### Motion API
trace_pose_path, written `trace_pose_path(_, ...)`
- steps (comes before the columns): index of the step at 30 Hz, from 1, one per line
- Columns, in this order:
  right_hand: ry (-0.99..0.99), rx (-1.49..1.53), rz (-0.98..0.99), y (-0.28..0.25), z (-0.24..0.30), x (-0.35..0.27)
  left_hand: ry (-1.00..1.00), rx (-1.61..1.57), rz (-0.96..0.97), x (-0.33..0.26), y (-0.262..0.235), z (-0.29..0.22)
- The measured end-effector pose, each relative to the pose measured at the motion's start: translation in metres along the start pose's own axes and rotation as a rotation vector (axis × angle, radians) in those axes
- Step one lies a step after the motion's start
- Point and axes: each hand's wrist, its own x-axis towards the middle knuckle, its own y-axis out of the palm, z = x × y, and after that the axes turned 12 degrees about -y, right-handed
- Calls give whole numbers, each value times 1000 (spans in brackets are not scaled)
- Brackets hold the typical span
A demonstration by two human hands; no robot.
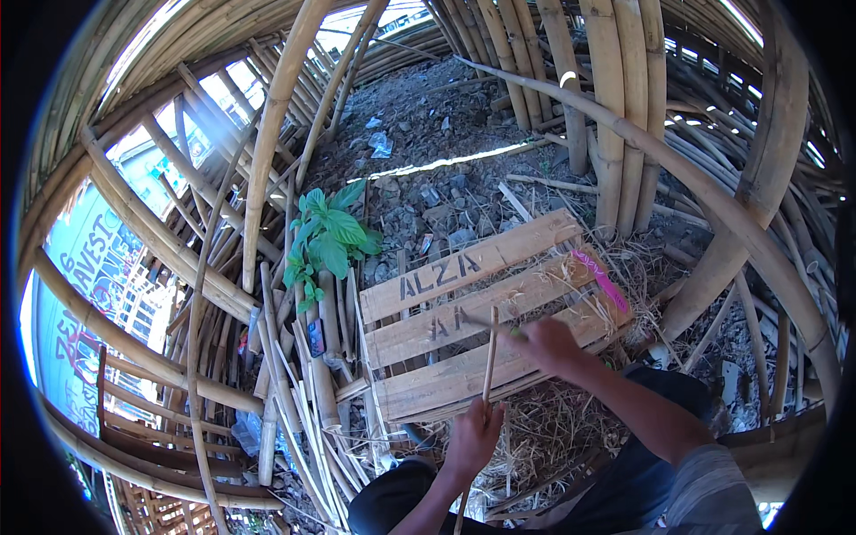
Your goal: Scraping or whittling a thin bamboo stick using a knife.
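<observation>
My left hand (475,437) is wrapped round a thin bamboo stick (490,357), which stands nearly upright over the near side of a wooden slatted crate (526,290). Its lower end runs down between my legs. My right hand (555,346) is closed above the crate's near slats, to the right of the stick. From that fist a narrow, dark blade, seemingly a knife (489,325), points left and crosses close to the stick's upper end. Motion smears it, and I cannot tell whether it touches the stick.
Bamboo strips (308,446) lean in a bundle on the left, near a green leafy plant (330,234). Thick bamboo poles (621,116) rise behind the crate. A long curved pole (687,183) crosses the right side. Straw (544,441) and rubble (419,192) cover the ground.
</observation>
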Motion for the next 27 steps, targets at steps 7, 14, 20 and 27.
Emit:
trace_pose_path(7,282,106,-232,-22,-44,9,-274,-740,332,3,-12,-2)
trace_pose_path(14,57,202,-254,-7,3,-6,-366,-977,478,7,-17,-7)
trace_pose_path(20,165,585,-345,3,-15,-3,-400,-1117,528,13,-17,-2)
trace_pose_path(27,-302,-49,-55,-1,17,-18,-478,-1229,640,15,-13,8)
